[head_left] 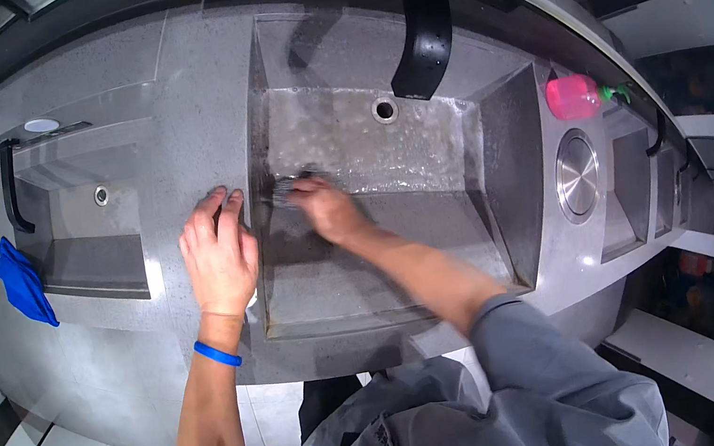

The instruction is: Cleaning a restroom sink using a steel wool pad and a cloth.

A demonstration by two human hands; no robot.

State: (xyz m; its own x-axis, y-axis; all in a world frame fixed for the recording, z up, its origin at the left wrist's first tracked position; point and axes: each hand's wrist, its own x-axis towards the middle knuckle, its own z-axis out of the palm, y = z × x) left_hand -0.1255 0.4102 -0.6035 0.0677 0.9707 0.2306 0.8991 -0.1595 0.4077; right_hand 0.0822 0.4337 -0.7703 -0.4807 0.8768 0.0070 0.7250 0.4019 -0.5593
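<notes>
My right hand (328, 211) reaches into the wet grey sink (410, 252) and is closed on a small dark grey scourer (283, 190), pressed near the sink's left wall. Motion blurs the scourer and the fingertips, so its exact make cannot be told. My left hand (221, 252) rests on the grey counter just left of the sink's rim, fingers apart and slightly bent, with a blue band (218, 354) on the wrist. Something small and white (252, 298) shows beside its palm edge, mostly hidden. Water glistens on the sink floor around the drain (385, 109).
A black faucet (424, 39) overhangs the sink from the back. At right stand a pink spray bottle (574, 97) and a round metal lid (576, 175) set in the counter. To the left lie a blue cloth (24, 284) and a second sink (96, 259) with its own black faucet (13, 188).
</notes>
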